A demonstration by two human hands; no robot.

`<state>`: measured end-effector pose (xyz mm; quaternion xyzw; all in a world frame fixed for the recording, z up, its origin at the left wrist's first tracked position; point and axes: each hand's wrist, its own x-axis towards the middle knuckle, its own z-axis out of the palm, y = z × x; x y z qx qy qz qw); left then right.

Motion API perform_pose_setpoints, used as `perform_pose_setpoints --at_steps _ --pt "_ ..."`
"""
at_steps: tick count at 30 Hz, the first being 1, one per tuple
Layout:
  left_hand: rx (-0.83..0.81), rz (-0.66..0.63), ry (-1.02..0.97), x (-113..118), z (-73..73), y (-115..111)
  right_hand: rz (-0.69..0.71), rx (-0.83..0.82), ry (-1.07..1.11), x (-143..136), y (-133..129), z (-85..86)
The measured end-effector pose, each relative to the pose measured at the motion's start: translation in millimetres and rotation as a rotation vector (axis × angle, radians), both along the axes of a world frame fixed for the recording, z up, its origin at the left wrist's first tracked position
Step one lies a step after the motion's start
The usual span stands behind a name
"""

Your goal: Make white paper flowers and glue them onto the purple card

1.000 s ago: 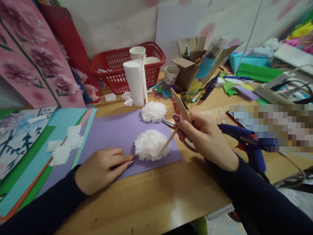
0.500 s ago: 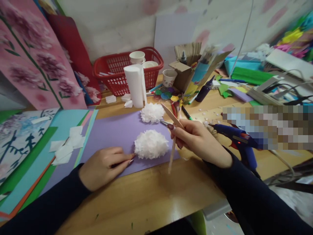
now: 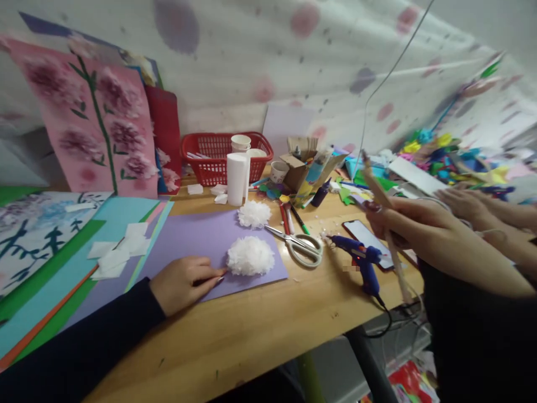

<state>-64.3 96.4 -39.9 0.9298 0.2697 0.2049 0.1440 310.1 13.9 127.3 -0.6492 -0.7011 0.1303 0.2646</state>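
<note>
My left hand (image 3: 187,284) rests on purple paper (image 3: 180,235), index finger and thumb stretched forward, the other fingers bent. Its fingertips are at the left edge of a fluffy white paper flower (image 3: 250,256). Behind that flower lies a smaller white flower (image 3: 254,214). Raised at the right, my right hand (image 3: 423,229) is closed on a flat wooden stick (image 3: 375,180); a thin pale length hangs below the fist, and I cannot tell whether it is a second stick. White-handled scissors (image 3: 305,249) lie beside the paper, blades toward the smaller flower.
A blue glue gun (image 3: 361,257) lies by a phone (image 3: 369,240), its cord over the front edge. Another person's hands (image 3: 470,210) are at the right. Behind stand a white paper roll (image 3: 237,179), a red basket (image 3: 210,168) and a cardboard box (image 3: 296,162).
My right hand has moved right with the stick, away from the flowers, baring the scissors on the table. The view has swung right and up. My left hand stays by the flower.
</note>
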Motion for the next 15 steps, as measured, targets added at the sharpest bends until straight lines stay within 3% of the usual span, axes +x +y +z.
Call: perform_pose_setpoints --at_steps 4,7,10,15 --pt "0.008 -0.004 -0.008 0.9 -4.8 1.2 0.097 -0.142 -0.335 1.7 11.8 27.6" --pt "0.008 -0.002 -0.001 2.7 -5.7 0.8 0.027 -0.156 -0.519 -20.9 32.1 29.3" --pt "0.02 -0.003 0.007 4.5 -5.5 0.2 -0.012 -0.2 -0.532 -47.9 55.3 12.0" --pt "0.045 -0.004 -0.009 6.3 -7.7 1.0 -0.072 -0.272 -0.436 -67.8 88.9 -36.1"
